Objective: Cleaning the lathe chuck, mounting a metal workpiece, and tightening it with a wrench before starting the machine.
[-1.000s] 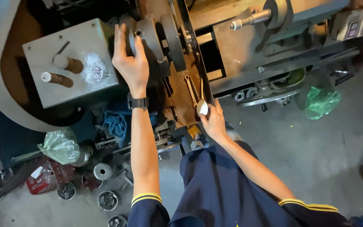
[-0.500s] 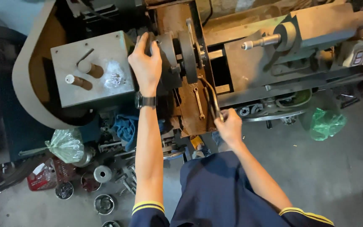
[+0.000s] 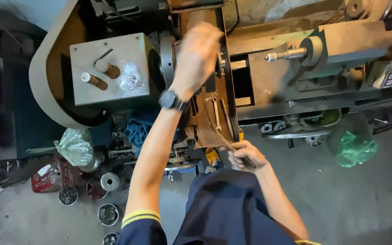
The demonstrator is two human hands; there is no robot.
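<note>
Head view: my left hand (image 3: 196, 56) rests blurred on the lathe chuck (image 3: 168, 61), grip unclear, while my right hand (image 3: 245, 155), below the chuck, clamps a thin rod (image 3: 223, 138), apparently adjusting the chuck.

Concrete workshop floor (image 3: 368, 199) carrying a lathe (image 3: 268, 72). Beside the machine's base lie a crumpled green plastic bag (image 3: 357, 149), a clear plastic bag (image 3: 75, 146), a red container (image 3: 46, 176), and several round metal parts (image 3: 109, 181) grouped near it.
</note>
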